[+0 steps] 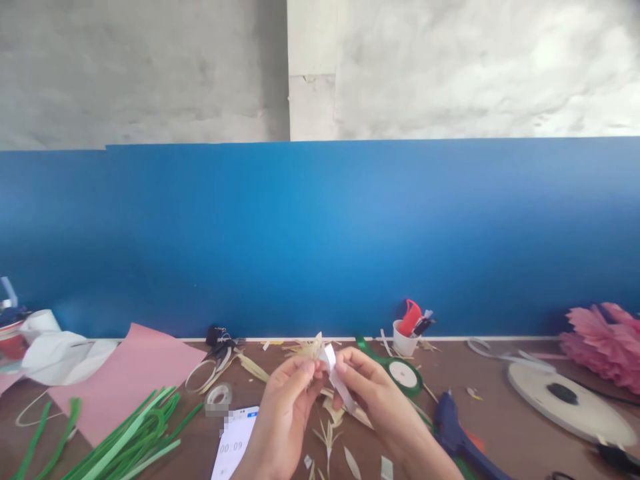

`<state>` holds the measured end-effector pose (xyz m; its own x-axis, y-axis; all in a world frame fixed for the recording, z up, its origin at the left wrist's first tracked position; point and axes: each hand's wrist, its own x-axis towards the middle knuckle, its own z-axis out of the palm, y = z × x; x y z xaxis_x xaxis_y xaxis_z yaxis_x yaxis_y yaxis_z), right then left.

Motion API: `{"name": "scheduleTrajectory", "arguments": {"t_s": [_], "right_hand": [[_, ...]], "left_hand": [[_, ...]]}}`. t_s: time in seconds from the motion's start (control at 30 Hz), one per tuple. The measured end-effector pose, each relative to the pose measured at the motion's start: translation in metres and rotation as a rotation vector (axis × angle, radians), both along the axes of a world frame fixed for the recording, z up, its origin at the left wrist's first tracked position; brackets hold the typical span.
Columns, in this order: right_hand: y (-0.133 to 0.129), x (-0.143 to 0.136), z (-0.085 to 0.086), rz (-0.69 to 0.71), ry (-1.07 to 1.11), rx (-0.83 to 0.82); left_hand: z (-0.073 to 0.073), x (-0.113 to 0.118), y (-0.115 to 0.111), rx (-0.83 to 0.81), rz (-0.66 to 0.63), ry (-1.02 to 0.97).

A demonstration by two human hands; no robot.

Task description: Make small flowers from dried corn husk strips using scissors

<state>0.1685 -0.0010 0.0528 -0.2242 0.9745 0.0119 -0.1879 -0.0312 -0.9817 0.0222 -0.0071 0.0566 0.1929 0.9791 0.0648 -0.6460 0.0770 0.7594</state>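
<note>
My left hand (287, 400) is closed, thumb and fingers pinching a pale dried leaf piece (319, 343) whose tip sticks up above them. Close beside it, my right hand (375, 390) pinches a white strip (341, 385), which looks like paper or ribbon. The strip's upper end folds over near the left fingertips and its tail hangs down between the hands. Where strip and leaf meet is partly hidden by the fingers. Below the hands, a dried leaf sprig (329, 437) and other pale leaf bits lie on the brown table (280, 463).
Left are green fuzzy stems (145, 433), pink paper (135, 373), a tape roll (219, 397), scissors (223, 348) and a phone (234, 440). Right are a green ribbon spool (403, 375), a white cup (405, 341), a blue glue gun (450, 420), an oval white board (570, 403) and a pink paper flower (603, 340). A blue panel (320, 233) stands behind.
</note>
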Motion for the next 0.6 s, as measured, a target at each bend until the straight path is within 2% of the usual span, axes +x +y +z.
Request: {"name": "scheduleTrajectory", "arguments": {"t_s": [0.13,0.27,0.4,0.6], "right_hand": [[-0.004,0.006,0.008,-0.030,-0.074,0.122],[-0.009,0.009,0.013,0.047,-0.190,0.147],[-0.006,0.011,0.007,0.017,-0.290,0.194],[0.000,0.010,-0.001,-0.038,-0.358,0.229]], "left_hand": [[0.000,-0.002,0.002,-0.032,0.165,0.214],[-0.003,-0.001,0.002,0.019,0.258,0.418],[-0.007,0.000,0.002,0.061,0.251,0.479],[-0.009,0.001,0.003,0.079,0.215,0.462]]}}
